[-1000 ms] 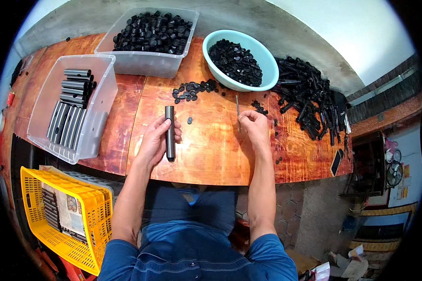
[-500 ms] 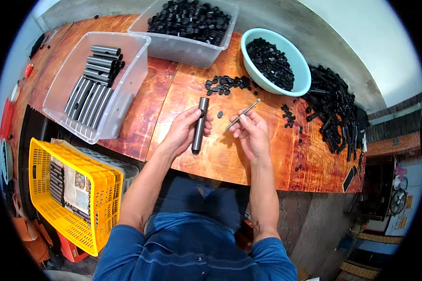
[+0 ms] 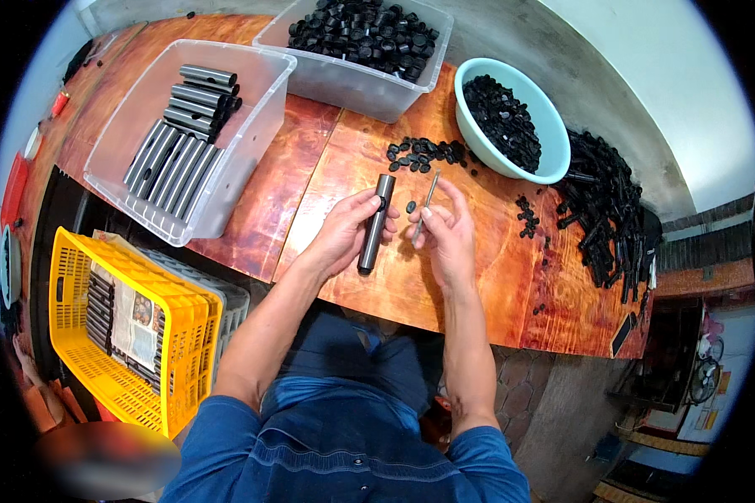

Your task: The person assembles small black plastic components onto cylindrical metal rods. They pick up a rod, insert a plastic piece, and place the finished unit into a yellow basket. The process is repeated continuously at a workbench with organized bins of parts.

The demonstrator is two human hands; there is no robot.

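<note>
My left hand [image 3: 348, 230] is closed around a dark, shiny metal tube [image 3: 376, 230] with a hole in its side, held aslant above the table. Between the fingers of my right hand [image 3: 446, 230] is a thin metal rod [image 3: 429, 198], its upper end pointing away from me. A small black oval plug [image 3: 411, 206] lies between the two hands, close to my right fingertips; whether they touch it I cannot tell. Beyond the hands, several similar oval plugs [image 3: 424, 152] are scattered on the wooden table [image 3: 352, 289].
A clear bin of metal tubes [image 3: 195, 220] stands left, another of black caps [image 3: 344, 82] behind. A light-blue basin [image 3: 555, 172] holds small black pieces. Black parts [image 3: 600, 210] are heaped at right. A yellow crate [image 3: 176, 369] sits lower left, a phone-like dark slab [image 3: 622, 334] near the right edge.
The rod has turned from leaning right to nearly upright in my right hand, whose fingers have come closer to the oval plug and the tube. The whole view has shifted slightly.
</note>
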